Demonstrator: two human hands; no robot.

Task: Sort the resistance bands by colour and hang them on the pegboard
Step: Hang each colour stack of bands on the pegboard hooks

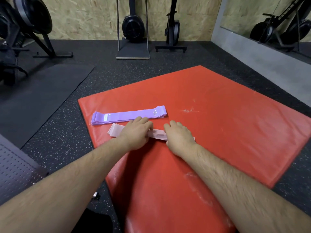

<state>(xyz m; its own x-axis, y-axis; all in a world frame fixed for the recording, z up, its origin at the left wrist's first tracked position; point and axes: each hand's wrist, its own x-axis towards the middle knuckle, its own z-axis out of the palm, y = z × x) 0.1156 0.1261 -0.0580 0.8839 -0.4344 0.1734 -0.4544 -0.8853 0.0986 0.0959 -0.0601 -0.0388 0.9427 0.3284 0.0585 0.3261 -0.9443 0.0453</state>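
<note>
On the red mat, left hand and right hand grip the pink bands, purple bands just beside at twelve o'clock.

The top flat purple rubber resistance band of its stack, just beyond the fingers of the left hand, bears white print "10 LB" near its right end. A small pale label near its left end is too small to read.
</note>
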